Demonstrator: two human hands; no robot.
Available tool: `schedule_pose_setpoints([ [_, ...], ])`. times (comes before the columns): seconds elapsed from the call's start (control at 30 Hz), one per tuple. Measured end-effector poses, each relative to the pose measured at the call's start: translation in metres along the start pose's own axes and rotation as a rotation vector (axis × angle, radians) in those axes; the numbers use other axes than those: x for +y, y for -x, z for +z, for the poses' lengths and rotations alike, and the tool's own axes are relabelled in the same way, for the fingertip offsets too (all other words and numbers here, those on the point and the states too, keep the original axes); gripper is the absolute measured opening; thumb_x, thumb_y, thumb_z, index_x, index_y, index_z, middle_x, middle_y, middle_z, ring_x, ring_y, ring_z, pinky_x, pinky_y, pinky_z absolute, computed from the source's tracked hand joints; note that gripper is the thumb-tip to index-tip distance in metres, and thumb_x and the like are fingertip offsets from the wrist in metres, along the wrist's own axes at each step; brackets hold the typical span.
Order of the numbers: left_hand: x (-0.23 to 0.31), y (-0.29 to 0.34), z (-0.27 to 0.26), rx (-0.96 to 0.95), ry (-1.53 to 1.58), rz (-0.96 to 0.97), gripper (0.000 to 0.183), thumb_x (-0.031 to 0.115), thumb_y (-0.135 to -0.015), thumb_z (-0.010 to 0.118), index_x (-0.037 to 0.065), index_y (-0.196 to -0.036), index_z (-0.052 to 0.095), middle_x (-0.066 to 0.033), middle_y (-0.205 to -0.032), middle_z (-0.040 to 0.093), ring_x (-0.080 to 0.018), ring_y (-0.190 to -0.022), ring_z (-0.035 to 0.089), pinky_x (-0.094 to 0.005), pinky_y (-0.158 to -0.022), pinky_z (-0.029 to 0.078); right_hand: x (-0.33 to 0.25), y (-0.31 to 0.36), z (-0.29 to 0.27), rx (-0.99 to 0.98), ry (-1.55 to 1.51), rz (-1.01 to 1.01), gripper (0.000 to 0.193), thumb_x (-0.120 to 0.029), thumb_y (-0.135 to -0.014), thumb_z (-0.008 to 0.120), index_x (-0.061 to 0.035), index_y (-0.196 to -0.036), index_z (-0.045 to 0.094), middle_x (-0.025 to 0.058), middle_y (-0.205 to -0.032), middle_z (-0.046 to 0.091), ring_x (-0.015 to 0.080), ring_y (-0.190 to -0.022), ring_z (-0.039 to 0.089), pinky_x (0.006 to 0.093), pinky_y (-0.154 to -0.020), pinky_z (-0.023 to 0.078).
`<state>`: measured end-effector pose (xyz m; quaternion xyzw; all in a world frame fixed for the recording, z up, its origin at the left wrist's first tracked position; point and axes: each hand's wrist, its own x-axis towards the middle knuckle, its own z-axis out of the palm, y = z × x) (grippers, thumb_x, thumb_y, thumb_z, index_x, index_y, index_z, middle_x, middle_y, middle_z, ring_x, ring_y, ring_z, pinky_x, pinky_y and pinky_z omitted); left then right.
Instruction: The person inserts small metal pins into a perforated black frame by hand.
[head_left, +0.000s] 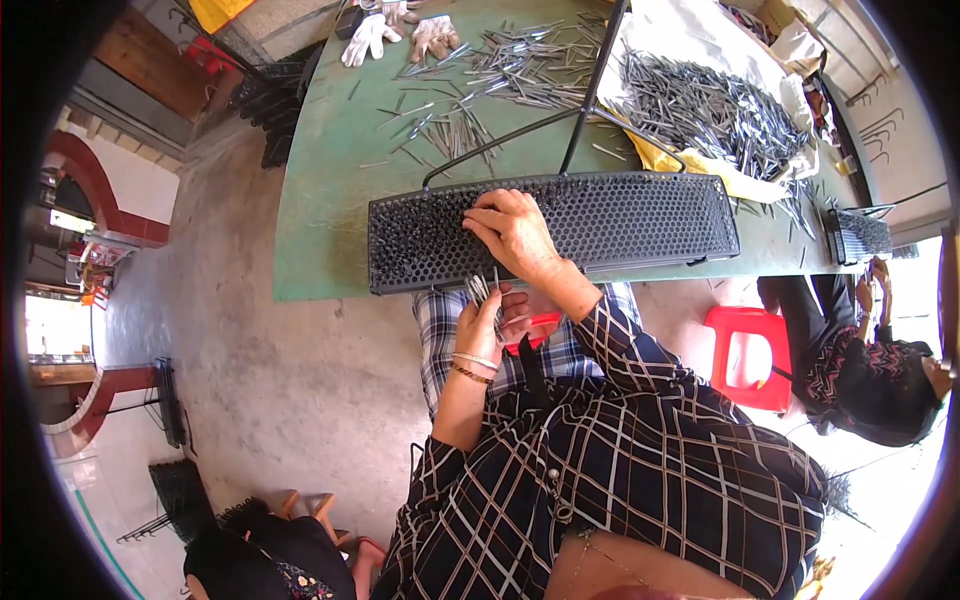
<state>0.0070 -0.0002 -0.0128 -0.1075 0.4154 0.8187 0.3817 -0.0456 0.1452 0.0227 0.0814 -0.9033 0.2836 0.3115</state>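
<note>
A long black perforated metal rack (650, 215) lies along the near edge of the green table, with bent rods rising from its far side. Its left part looks darker and rougher than the rows of open round holes on the right. My right hand (518, 238) is over the left-middle of the rack, fingertips pinched against its surface. Whatever they hold is too small to make out. Just below the rack's near edge, my left hand (484, 325) is closed round a bundle of thin grey metal pins (478, 290), their ends sticking up past the fingers.
Loose pins (530, 70) are scattered across the green table (325, 200). A big heap of pins (710, 110) lies on a white and yellow sack at right. Work gloves (370, 40) sit at the far left. A red stool (748, 355) and a co-worker (850, 370) are at right; another person crouches lower left.
</note>
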Motion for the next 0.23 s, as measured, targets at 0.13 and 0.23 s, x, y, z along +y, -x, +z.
schedule_pose_setpoints([
  [0.13, 0.0001, -0.0032, -0.0044, -0.003, -0.012, 0.003, 0.031, 0.025, -0.093, 0.051, -0.001, -0.111, 0.053, -0.0124, -0.097, 0.063, -0.0185, -0.082, 0.063, -0.0319, -0.069, 0.055, -0.0015, 0.0003, 0.0006, 0.002, 0.004, -0.025, 0.015, -0.016, -0.077, 0.068, -0.0073, -0.089, 0.069, 0.0041, -0.092, 0.059, 0.0214, -0.082, 0.054, 0.0336, -0.072, 0.040],
  [0.23, 0.0018, -0.0045, -0.0017, 0.000, -0.035, 0.009, 0.033, 0.025, -0.095, 0.048, -0.003, -0.112, 0.051, -0.0142, -0.095, 0.063, -0.0198, -0.082, 0.064, -0.0297, -0.065, 0.057, -0.0002, 0.0018, -0.0017, 0.001, 0.041, -0.001, 0.016, -0.017, -0.076, 0.069, -0.0078, -0.090, 0.069, 0.0044, -0.094, 0.059, 0.0217, -0.083, 0.054, 0.0346, -0.073, 0.041],
])
